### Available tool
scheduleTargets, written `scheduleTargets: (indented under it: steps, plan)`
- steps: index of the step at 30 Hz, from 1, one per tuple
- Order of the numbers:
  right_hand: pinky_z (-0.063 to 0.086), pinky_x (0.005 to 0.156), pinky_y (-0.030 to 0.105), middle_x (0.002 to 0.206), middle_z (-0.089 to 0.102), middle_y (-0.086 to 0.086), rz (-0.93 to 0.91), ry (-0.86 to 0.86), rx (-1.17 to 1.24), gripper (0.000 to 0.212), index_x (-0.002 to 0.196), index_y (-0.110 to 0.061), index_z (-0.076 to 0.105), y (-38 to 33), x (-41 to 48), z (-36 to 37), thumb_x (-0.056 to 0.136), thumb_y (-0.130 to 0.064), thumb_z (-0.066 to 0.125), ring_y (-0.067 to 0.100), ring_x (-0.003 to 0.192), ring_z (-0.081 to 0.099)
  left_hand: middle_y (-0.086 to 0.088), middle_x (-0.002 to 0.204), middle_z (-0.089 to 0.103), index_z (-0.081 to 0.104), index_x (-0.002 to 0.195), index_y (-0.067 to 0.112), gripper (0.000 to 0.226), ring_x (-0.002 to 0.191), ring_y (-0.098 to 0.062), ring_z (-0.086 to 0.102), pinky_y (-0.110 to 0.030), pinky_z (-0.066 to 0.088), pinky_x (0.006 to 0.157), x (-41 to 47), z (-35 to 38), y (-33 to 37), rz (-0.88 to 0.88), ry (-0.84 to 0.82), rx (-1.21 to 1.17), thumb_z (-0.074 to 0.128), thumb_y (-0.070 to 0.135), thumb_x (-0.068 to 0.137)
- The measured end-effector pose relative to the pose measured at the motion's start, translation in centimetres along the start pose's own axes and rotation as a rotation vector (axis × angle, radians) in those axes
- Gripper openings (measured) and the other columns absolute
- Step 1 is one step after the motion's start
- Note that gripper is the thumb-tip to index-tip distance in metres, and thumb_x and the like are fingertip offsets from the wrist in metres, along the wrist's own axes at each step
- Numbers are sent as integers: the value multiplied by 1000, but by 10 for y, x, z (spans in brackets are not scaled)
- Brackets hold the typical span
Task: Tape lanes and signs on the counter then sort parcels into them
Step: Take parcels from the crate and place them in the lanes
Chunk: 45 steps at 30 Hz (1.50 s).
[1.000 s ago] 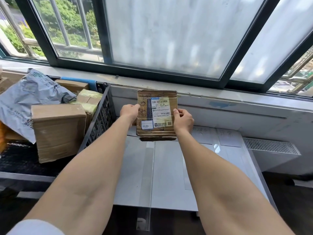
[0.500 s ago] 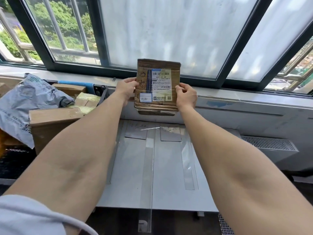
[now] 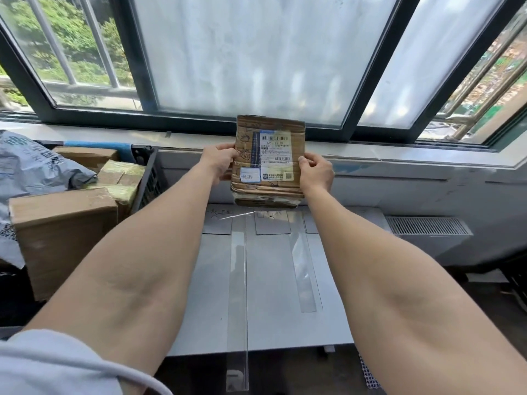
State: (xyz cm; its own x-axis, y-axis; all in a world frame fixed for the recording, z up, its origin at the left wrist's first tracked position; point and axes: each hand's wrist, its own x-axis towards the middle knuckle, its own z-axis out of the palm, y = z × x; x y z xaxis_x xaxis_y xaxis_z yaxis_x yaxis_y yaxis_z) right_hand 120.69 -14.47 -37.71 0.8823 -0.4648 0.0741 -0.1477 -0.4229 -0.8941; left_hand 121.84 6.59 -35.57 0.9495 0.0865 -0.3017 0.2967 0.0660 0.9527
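Parcel (image 3: 269, 161), small, cardboard, labelled: held upright in the air above the far end of the table (image 3: 271, 295), over the signs (image 3: 272, 225).
Grip: left hand (image 3: 219, 161) and right hand (image 3: 315, 172) each pinch a side edge.
Risk: misread label puts it in the wrong taped lane (image 3: 236, 280); edge-only pinch may slip.

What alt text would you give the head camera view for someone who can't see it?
The left hand and right hand hold a cardboard parcel upright, label toward the camera, above a grey counter with clear tape lanes and paper signs. More boxes are piled at left.
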Motion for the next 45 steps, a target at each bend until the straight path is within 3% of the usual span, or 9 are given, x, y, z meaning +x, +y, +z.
scheduleTargets:
  steps: [3,9,14,16,20,24,28,31,45]
  plan:
    - [43,77,21,112,71,-1,32,47,-24,26,119,-23,69,16,0,-19,95,-30,60,14,97,62,-10,96,71,67,117,13,29,82,-22,67,-41,59,77,2,25,-8,-18,-54,18,54,4,93]
    - [40,75,19,111,72,-1,130,131,-44,25,117,-21,70,69,1,-68,94,-28,61,16,100,64,-7,90,71,70,111,13,29,83,-23,65,-40,59,75,-1,89,-41,-73,-107,66,56,1,89]
    - [40,75,19,109,73,-2,202,127,-50,24,114,-23,72,108,18,-101,93,-29,62,17,101,65,-6,75,71,67,104,13,24,58,-20,67,-29,55,47,-9,137,-66,-202,-125,49,56,-3,89]
    - [44,77,21,108,73,-2,207,122,-39,23,112,-23,72,116,32,-110,93,-29,62,18,101,65,-6,72,73,67,99,16,21,55,-20,69,-30,55,47,-6,155,-67,-218,-121,49,57,-1,90]
    - [47,81,23,106,73,-2,191,126,-2,23,113,-22,72,122,76,-136,92,-26,63,17,99,66,-7,95,74,71,105,15,23,81,-20,69,-37,61,64,8,201,-56,-117,-71,42,59,2,90]
    - [45,81,23,106,73,0,162,71,-26,22,111,-21,72,133,107,-164,91,-25,64,19,100,65,-8,99,72,67,117,10,28,79,-18,68,-32,59,61,9,242,-60,-121,-26,16,58,1,92]
    - [45,78,25,108,72,-1,212,10,-79,20,108,-22,72,169,118,-183,91,-26,63,21,101,64,-5,79,71,66,116,10,27,59,-14,66,-25,55,44,2,273,-89,-191,-4,25,57,1,93]
    - [42,76,25,108,72,-1,279,-72,-103,18,106,-21,72,208,112,-185,91,-25,63,20,100,63,0,69,71,66,112,9,24,52,-11,66,-26,53,42,-5,282,-127,-260,3,34,55,0,93]
    - [49,79,29,111,71,2,488,-202,-182,22,112,-18,70,301,95,-142,93,-26,61,19,92,60,-8,86,74,66,109,12,18,74,-21,72,-32,56,50,9,273,-222,-457,98,90,58,4,95]
